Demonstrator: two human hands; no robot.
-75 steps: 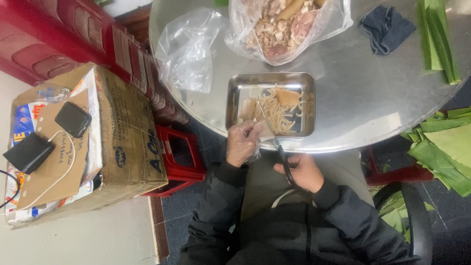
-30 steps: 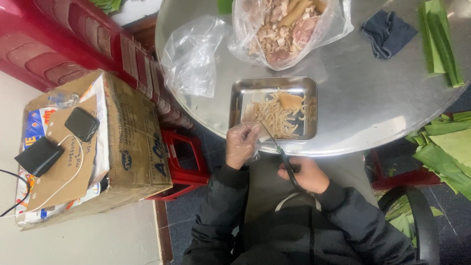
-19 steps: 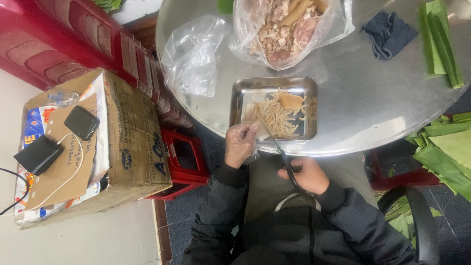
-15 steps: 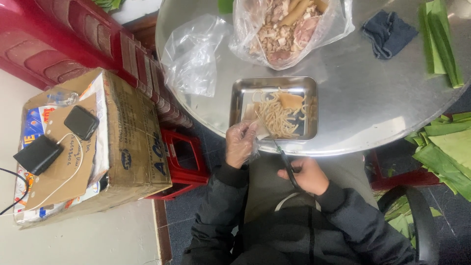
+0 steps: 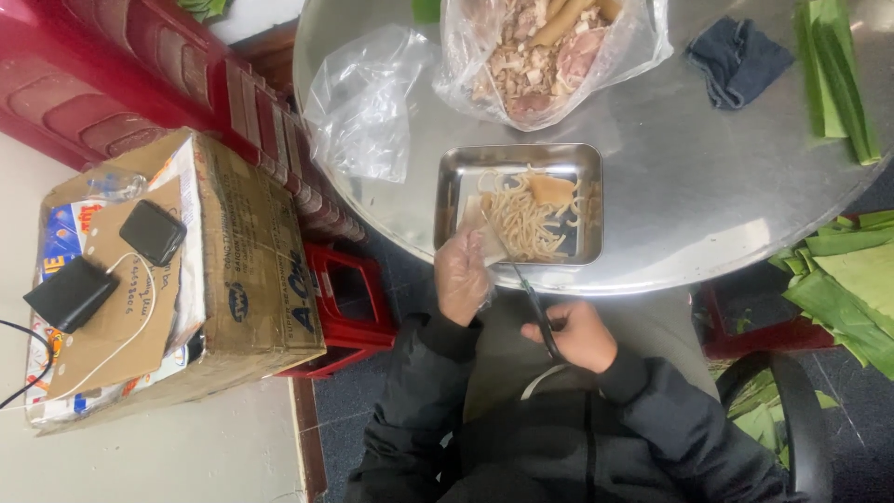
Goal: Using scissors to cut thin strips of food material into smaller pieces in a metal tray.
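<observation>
1. The left hand (image 5: 463, 275), in a thin clear glove, has its grip closed on a pale flat sheet of food (image 5: 477, 226) at the near-left corner of the steel tray (image 5: 517, 156); the right hand (image 5: 579, 335) has its grip closed around the handles of the scissors (image 5: 533, 300), whose blades reach up toward the sheet's edge; whether the blades are apart or together cannot be told.
2. To cut well here, I judge the sheet should be held taut and just over the tray so strips drop inside; the gloved fingers should stay behind the blade line; short even snips would keep the strips alike.
3. The tray sits at the near edge of the round metal tabletop (image 5: 708, 214); it holds a heap of thin pale strips (image 5: 523, 222) and a tan uncut piece (image 5: 551, 190).
4. Beyond the tray, an open clear bag of meat pieces (image 5: 545, 51) stands; left of it lies an empty-looking clear plastic bag (image 5: 365, 102).
5. Far right on the tabletop lie a dark blue cloth (image 5: 736, 58) and folded green leaves (image 5: 836, 70); a cardboard box (image 5: 223, 261) stands apart on the left.
</observation>
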